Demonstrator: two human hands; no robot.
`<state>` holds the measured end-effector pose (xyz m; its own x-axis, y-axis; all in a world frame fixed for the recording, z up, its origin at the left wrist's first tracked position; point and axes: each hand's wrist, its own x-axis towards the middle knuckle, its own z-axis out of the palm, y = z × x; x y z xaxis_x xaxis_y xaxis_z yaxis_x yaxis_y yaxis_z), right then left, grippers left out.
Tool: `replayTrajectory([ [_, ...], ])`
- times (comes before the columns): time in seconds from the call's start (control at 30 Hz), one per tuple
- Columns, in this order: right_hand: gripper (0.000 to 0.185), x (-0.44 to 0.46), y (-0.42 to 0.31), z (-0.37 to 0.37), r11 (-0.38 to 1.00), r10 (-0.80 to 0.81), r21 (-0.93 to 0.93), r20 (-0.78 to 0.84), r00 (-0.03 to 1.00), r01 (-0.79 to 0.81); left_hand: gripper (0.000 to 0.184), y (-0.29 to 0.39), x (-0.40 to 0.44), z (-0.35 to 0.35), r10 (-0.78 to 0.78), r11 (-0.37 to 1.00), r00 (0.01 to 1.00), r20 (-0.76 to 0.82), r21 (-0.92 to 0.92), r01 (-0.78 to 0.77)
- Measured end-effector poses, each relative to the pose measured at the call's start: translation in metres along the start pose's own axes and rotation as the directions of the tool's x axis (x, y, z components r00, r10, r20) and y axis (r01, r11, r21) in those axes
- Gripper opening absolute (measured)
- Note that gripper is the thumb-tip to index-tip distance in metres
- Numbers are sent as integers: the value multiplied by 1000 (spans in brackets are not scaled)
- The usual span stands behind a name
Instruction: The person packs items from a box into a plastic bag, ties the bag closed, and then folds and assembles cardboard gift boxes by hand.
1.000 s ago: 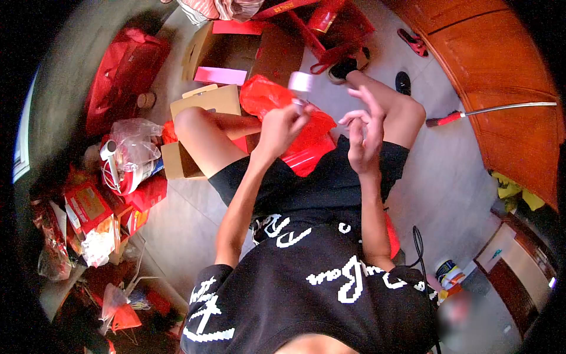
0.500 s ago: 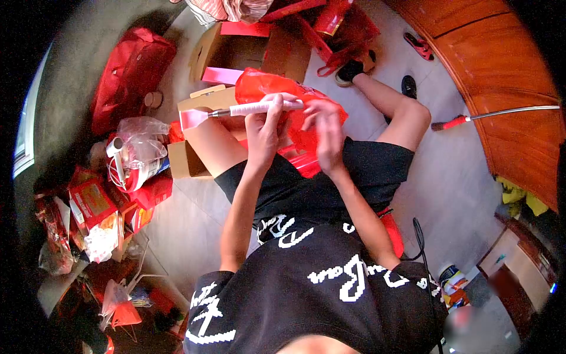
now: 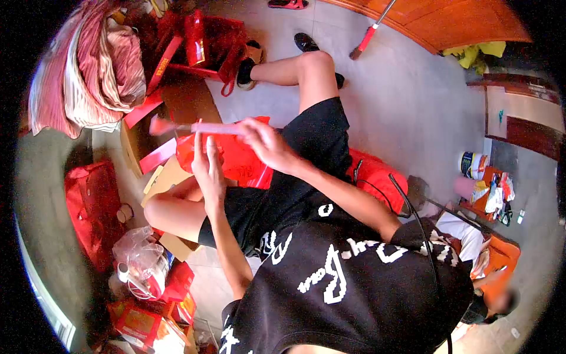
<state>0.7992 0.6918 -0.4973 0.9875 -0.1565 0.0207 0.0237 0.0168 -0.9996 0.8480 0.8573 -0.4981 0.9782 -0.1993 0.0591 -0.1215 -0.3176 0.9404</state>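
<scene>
A flat-headed brush [image 3: 215, 128] with a pale pinkish-white handle, a metal neck and a wide pale head lies level in the air above my lap. My right hand [image 3: 268, 144] is closed around the handle's end. Just below the handle, my left hand [image 3: 209, 168] has its fingers stretched upward, with the tips at or close to the handle; whether they touch is unclear. Motion blurs the brush head. Beneath both hands sits a crumpled red plastic bag [image 3: 244, 169], partly hidden by the left hand.
Open cardboard boxes [image 3: 132, 144] stand ahead of my legs, with a red box [image 3: 221, 38] beyond. Striped cloth [image 3: 88, 76] is at upper left. A red bag [image 3: 91, 209] and a clear plastic bag [image 3: 138, 251] lie to the left. A red-handled brush [image 3: 365, 42] is near the wooden furniture.
My view has turned right. The left hand has let go of the handle and straightened its fingers. The right hand, blurred beside the handle before, has taken hold of its end.
</scene>
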Motion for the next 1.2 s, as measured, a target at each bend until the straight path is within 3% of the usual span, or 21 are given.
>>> replayTrajectory([
  [0.03,38,-16,9,-12,997,69,26,-28,997,-68,45,-8,-6,-1,-249,937,965,81,-232,262],
  [0.13,35,-81,0,-54,888,426,212,-43,904,-409,42,-10,-10,9,-200,941,977,70,-263,211],
  [0.2,35,-127,-28,-87,797,599,54,52,799,-601,38,-15,-12,17,-114,954,993,-18,-283,104],
  [0.27,35,-155,-59,-108,694,715,35,73,695,-719,35,1,-18,8,-317,869,946,72,-377,320],
  [0.33,34,-184,-78,-134,554,829,141,-7,559,-821,32,-19,-18,7,-308,858,951,4,-430,280],
  [0.4,36,-214,-68,-162,468,877,459,-134,461,-755,31,-8,-19,11,-335,819,942,1,-494,292],
  [0.47,39,-229,-71,-177,608,793,515,-353,497,-604,28,-14,-20,17,-366,794,930,-30,-531,295],
  [0.53,34,-245,-53,-206,737,643,578,-438,628,-350,27,-24,-19,24,-371,801,921,-120,-543,252],
  [0.57,29,-239,-59,-210,735,620,635,-488,614,-237,26,-29,-19,26,-410,783,903,-129,-557,277],
  [0.6,26,-227,-63,-219,689,706,690,-569,422,-222,26,-33,-22,27,-434,766,890,-139,-577,283],
  [0.67,25,-215,-65,-236,706,673,651,-497,547,-278,26,-39,-23,30,-469,732,869,-157,-620,282],
  [0.7,27,-210,-79,-235,671,738,629,-508,445,-393,26,-39,-25,30,-482,731,860,-170,-619,288],
  [0.8,27,-191,-93,-226,441,897,407,-210,388,-800,26,-45,-26,21,-485,737,862,-144,-598,315],
  [0.83,22,-193,-79,-221,342,888,-73,-300,348,-937,29,-58,-28,19,-476,732,870,-128,-606,311],
  [0.87,23,-197,-74,-211,468,767,-481,-196,611,-741,30,-51,-26,22,-471,729,864,-177,-629,269],
  [0.9,24,-200,-69,-201,459,572,-797,-74,817,-393,32,-42,-26,26,-467,726,858,-214,-647,233],
  [0.93,24,-200,-83,-190,374,695,-843,-22,719,-387,34,-36,-28,29,-465,720,852,-241,-663,206],
  [1.0,20,-248,-26,-195,515,638,-758,28,769,-400,39,-44,-28,31,-439,733,866,-241,-653,190],
  [1.03,17,-255,-25,-193,459,680,-760,-33,733,-460,38,-42,-26,33,-435,736,867,-242,-650,188],
  [1.1,23,-267,-37,-213,266,950,-548,11,311,-793,35,-33,-28,38,-430,748,875,-224,-630,206],
  [1.2,39,-337,-39,-269,-159,959,-430,149,-243,-889,32,-27,-24,54,-406,723,889,-213,-670,170],
])
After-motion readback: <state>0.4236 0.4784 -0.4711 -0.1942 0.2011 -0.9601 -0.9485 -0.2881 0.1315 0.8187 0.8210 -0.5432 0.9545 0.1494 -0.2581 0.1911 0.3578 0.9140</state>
